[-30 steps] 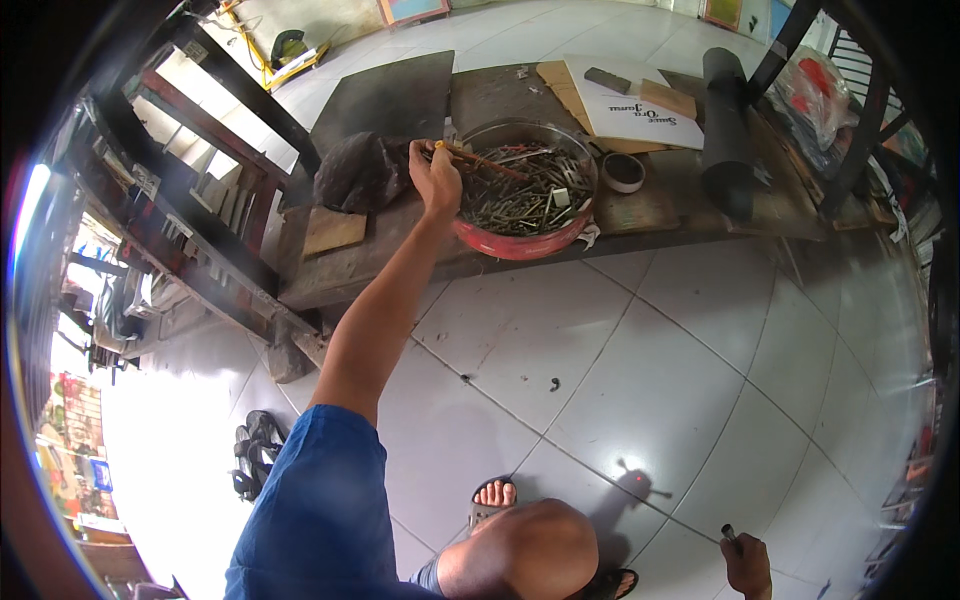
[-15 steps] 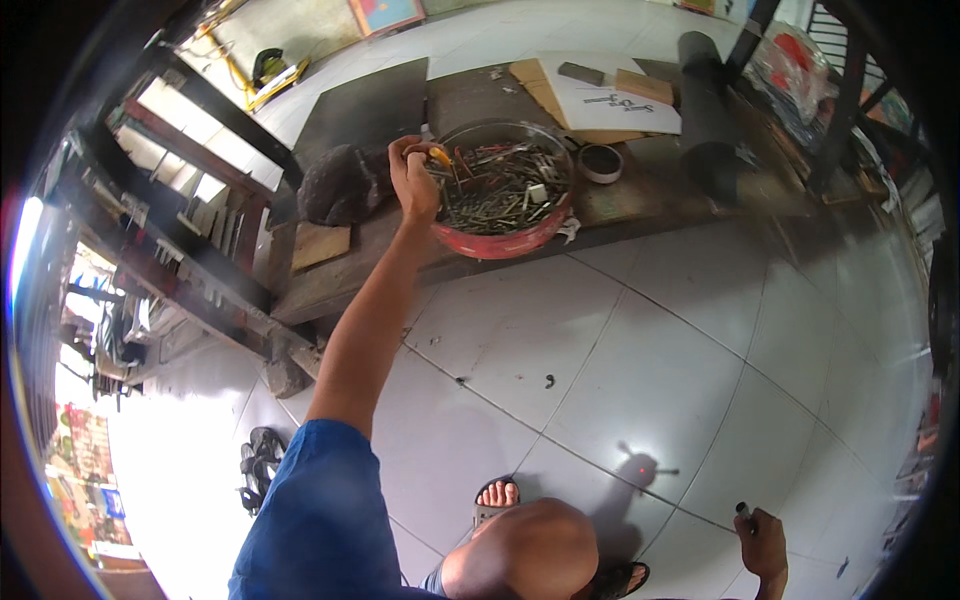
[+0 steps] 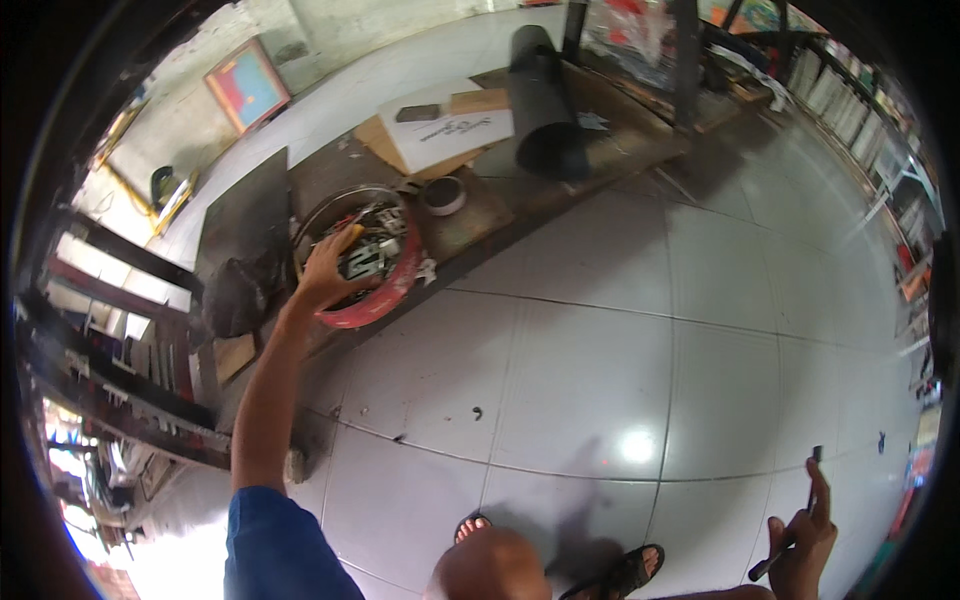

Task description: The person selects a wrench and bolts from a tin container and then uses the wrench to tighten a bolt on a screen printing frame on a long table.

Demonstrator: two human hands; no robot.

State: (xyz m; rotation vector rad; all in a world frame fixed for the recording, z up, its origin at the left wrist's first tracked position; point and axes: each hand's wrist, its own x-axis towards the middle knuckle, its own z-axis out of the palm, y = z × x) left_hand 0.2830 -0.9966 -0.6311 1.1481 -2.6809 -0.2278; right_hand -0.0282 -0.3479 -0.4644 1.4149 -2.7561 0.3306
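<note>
The red tub (image 3: 372,308) sits at the front edge of the low bench (image 3: 487,214), ahead of you and to your left, crowded with loose metal pieces (image 3: 372,258). Closest in, your right hand (image 3: 803,545) is low on the right, well apart from the tub, grasping a dark rod-like tool (image 3: 768,565), forefinger stretched out along it. Your bent knee (image 3: 490,568) and a sandal (image 3: 632,572) show over the pale tiled floor (image 3: 585,340).

Farther out, your left hand (image 3: 325,280) reaches over the tub's near rim, thumb and fingers spread apart above the metal pieces. A yellow-orange piece (image 3: 349,238) is right by your fingertips; you do not seem to have closed on it, and blur hides whether you touch it. The step in hand looks like reaching in among the contents. In my judgement, the next move calls for bringing thumb and fingers together on one piece and easing it free of its tangled neighbours, with the tool kept clear.

Just right of the tub is a tape roll (image 3: 446,209); beyond lie a white board (image 3: 437,151) and a black roll (image 3: 545,98), and farthest, a framed picture (image 3: 246,85) by the wall.
</note>
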